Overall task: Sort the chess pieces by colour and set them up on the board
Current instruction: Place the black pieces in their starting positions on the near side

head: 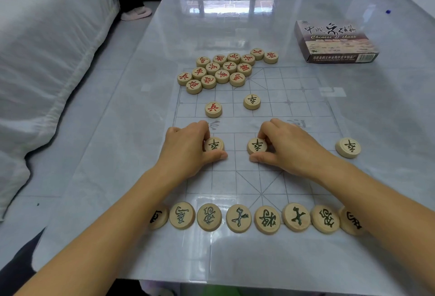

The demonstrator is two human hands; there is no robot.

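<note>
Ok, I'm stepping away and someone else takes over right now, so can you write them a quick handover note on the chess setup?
Left hand pinches a dark-lettered piece; right hand pinches a second dark piece, both on the board's near half.
Done: dark row lines the near edge; red cluster is gathered at the far left corner.
Left: place both held pieces, the dark piece by the right edge, the dark piece on the far half and the lone red piece; then set up the reds.

Hands on two green pieces
</note>
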